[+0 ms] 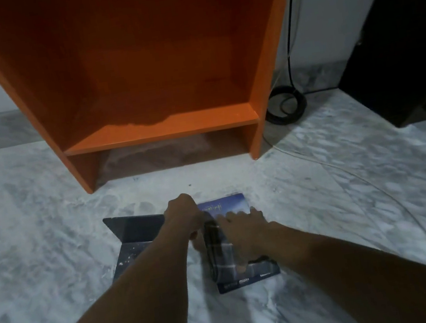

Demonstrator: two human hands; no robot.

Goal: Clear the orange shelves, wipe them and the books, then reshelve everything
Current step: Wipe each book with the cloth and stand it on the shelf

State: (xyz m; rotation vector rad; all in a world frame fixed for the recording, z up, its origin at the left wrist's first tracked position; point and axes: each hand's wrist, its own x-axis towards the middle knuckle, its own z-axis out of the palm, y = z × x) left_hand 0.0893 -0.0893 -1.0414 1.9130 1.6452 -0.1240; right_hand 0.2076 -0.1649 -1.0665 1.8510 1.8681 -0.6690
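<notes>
Head view: the blue book (229, 203) lies on the marble floor (48, 213) before the orange shelves (160, 129). The right hand (241, 230) presses the plaid cloth (221, 259) flat onto it. The left hand (183, 212) curls at the book's edge; whether it grips anything, I cannot tell.

Dim, flat indoor light, soft focus throughout, slight motion blur, wide-angle bending at the edges, deep shadow at right
</notes>
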